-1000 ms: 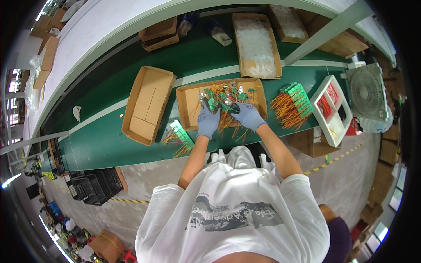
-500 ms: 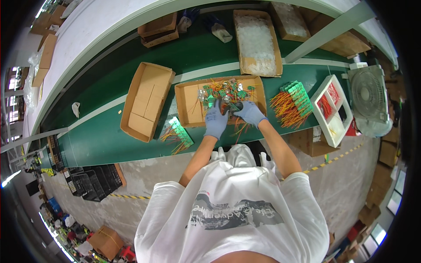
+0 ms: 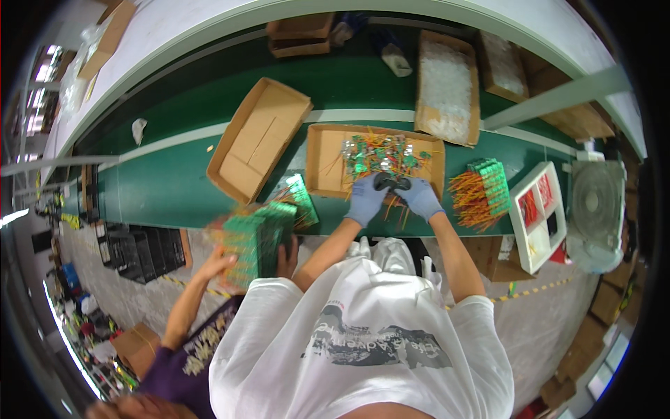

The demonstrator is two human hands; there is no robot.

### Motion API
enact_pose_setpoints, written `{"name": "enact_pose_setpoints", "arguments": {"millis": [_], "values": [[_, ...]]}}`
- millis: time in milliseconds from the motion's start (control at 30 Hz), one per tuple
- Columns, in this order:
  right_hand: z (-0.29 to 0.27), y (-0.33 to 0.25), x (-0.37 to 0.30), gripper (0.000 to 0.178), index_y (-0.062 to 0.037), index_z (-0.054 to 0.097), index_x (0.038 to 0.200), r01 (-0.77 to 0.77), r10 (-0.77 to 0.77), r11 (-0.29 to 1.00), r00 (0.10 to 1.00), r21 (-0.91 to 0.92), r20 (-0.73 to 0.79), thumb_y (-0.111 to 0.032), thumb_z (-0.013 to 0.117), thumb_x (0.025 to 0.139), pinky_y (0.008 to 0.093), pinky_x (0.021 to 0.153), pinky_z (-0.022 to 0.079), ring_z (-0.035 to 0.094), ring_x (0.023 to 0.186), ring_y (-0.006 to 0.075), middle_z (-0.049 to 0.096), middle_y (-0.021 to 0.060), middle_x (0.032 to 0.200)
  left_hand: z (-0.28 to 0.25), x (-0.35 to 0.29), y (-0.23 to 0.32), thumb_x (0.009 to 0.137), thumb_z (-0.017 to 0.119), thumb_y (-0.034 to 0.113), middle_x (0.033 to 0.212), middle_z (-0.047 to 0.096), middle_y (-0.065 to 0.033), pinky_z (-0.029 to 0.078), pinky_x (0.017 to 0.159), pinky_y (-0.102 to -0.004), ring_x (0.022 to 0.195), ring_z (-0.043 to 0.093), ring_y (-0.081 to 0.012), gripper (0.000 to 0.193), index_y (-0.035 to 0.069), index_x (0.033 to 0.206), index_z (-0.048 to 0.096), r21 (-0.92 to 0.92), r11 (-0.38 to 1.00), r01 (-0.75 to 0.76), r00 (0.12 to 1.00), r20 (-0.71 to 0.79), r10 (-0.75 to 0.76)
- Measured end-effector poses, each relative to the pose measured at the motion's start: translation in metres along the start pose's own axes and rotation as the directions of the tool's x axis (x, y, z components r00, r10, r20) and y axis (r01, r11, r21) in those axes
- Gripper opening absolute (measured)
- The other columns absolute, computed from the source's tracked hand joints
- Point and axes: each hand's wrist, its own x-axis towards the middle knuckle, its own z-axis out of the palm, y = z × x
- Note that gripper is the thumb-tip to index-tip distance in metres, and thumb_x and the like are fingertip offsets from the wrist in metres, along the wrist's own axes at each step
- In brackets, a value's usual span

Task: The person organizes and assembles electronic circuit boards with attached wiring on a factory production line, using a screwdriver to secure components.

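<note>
My left hand (image 3: pixel 365 200) and my right hand (image 3: pixel 420 198) wear light blue gloves with dark fingertips. They meet over the near edge of a shallow cardboard box (image 3: pixel 325 150), fingers curled in toward each other. Whatever lies between the fingertips is too small and covered to make out. Just beyond them, in the box, is a loose pile of small green circuit boards (image 3: pixel 380 152) with orange wires and silvery parts. To the right sits a neat stack of green board panels (image 3: pixel 494 183) with orange wires. Left of the box lies a smaller green panel (image 3: pixel 301 199), also wired.
At my left a person in a purple shirt holds a large green stack of wired panels (image 3: pixel 258 241), blurred. An empty cardboard box (image 3: pixel 255 143) stands beyond it. A white divided tray (image 3: pixel 520 223) and a fan (image 3: pixel 593 209) are at right; a box of clear plastic pieces (image 3: pixel 447 91) is behind.
My hands have drawn back from the pile to the box's near edge. From the lower left a person has come in, carrying the panel stack to the table. The whole view has shifted slightly.
</note>
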Motion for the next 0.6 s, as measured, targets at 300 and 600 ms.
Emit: {"name": "enact_pose_setpoints", "arguments": {"millis": [300,600], "values": [[0.003,0.016,0.001,0.048,-0.0038,0.061,0.119,-0.025,0.022,0.993,0.999,0.119,0.025,-0.025,0.074,0.078,0.0398,0.083,0.051,0.065,0.098,0.0335,0.068,0.0190,0.107,0.022,0.012,-0.014,0.080,0.073,0.033,0.133,0.049,-0.0279,0.043,0.101,-0.0437,0.124,0.049,-0.0391,0.078,0.011,0.146,0.037,0.457,0.888,0.051,0.963,-0.258,0.078],[-0.016,0.015,-0.002,0.039,-0.0023,0.065,0.110,0.062,-0.059,0.945,0.998,0.322,-0.017,-0.024,0.073,0.078,0.0384,0.083,0.051,0.066,0.091,0.0314,0.069,0.0169,0.097,0.010,0.011,-0.013,0.077,0.072,0.015,0.101,0.068,-0.0138,0.051,0.085,-0.0396,0.093,0.064,-0.0321,0.027,0.005,0.102,0.067,-0.040,0.997,-0.070,0.991,0.109,0.074]]}}
